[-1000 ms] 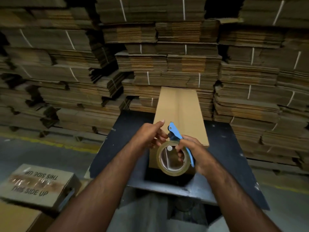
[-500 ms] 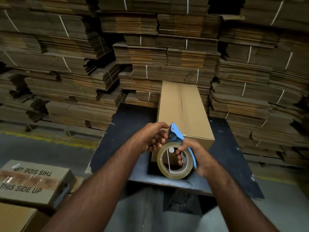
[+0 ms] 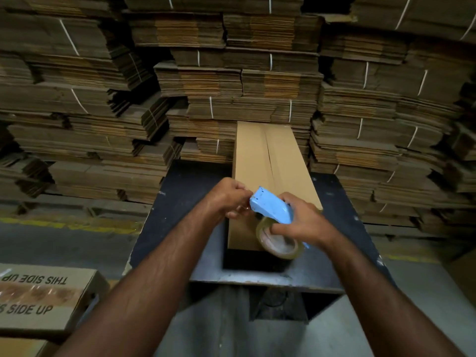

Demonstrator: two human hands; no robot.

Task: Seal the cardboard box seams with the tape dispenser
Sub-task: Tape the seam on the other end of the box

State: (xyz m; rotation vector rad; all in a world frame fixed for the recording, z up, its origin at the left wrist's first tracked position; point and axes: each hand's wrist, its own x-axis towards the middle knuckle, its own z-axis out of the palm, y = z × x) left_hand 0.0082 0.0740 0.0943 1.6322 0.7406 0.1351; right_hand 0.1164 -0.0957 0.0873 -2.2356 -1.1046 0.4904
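Note:
A long tan cardboard box (image 3: 260,155) lies on the dark table (image 3: 180,197), running away from me, its centre seam open along the top. My right hand (image 3: 304,222) grips a blue tape dispenser (image 3: 271,208) with a clear tape roll (image 3: 280,244), held over the box's near end. My left hand (image 3: 229,199) pinches at the dispenser's front tip, fingers closed there; whether a tape end is between them is hidden.
Tall stacks of strapped flat cardboard (image 3: 231,86) wall off the back and both sides. A closed box printed "THIS SIDE UP" (image 3: 43,297) sits on the floor at lower left. A yellow floor line (image 3: 69,222) runs along the left.
The dispenser has tilted so its blue top faces me and the roll has dropped to the right. Both hands have shifted slightly forward over the box end.

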